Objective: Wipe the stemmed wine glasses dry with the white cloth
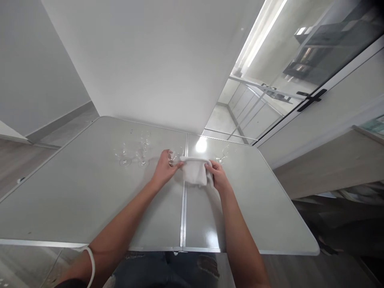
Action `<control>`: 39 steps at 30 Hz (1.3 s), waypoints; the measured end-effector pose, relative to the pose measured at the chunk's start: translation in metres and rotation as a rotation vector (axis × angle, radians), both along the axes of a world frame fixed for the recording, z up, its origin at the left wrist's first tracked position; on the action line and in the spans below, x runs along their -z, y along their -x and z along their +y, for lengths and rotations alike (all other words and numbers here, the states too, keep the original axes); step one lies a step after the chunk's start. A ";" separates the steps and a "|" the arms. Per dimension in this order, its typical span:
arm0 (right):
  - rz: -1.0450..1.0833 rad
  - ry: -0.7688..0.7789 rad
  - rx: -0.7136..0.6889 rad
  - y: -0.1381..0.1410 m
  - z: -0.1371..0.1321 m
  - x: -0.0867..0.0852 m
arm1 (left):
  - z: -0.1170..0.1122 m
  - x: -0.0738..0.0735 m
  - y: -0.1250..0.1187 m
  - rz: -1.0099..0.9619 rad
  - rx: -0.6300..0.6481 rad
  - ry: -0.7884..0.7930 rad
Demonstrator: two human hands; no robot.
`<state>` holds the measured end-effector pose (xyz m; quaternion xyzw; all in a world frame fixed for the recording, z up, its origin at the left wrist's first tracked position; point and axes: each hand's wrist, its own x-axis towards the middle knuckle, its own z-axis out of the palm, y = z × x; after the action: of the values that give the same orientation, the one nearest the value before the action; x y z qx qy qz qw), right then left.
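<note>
A white cloth (194, 172) hangs stretched between both my hands just above the grey folding table (90, 200), near its middle seam. My left hand (164, 168) pinches the cloth's upper left corner, fingers closed. My right hand (218, 175) grips the cloth's right edge, fingers curled round it. Two clear stemmed glasses (133, 154) stand on the table left of my left hand. Another clear glass (175, 155) stands just behind my left fingers, and one more glass (223, 154) stands behind my right hand.
A white wall rises behind the table's far edge. A glass partition (270, 100) and a white door with a black handle (312, 100) stand to the right. A wooden counter (345, 160) lies beyond the table's right edge. A bright light glare sits on the tabletop.
</note>
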<state>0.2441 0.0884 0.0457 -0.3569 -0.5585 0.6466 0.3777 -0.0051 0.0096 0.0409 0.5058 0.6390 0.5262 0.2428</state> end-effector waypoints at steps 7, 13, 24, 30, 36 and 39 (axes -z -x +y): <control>-0.058 -0.511 0.500 0.021 -0.011 -0.006 | -0.002 0.009 -0.009 0.563 0.115 0.047; -0.224 -0.582 0.473 0.024 -0.020 -0.008 | -0.005 0.013 -0.008 0.679 0.158 0.080; -0.028 -0.232 -0.288 0.018 -0.028 -0.011 | -0.014 0.004 -0.011 0.453 0.318 -0.027; 0.094 -0.069 -0.205 0.011 -0.028 -0.013 | -0.015 -0.008 -0.019 0.165 0.407 0.071; 0.027 -0.187 -0.205 0.013 -0.030 -0.008 | -0.014 -0.025 -0.009 -0.396 0.654 0.351; -0.035 -0.314 -0.170 0.015 -0.029 -0.006 | -0.014 -0.021 -0.010 -0.355 0.675 0.349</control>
<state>0.2289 0.0593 0.0515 -0.2562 -0.6871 0.5748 0.3632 0.0051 -0.0049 0.0618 0.5394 0.4652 0.3800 0.5902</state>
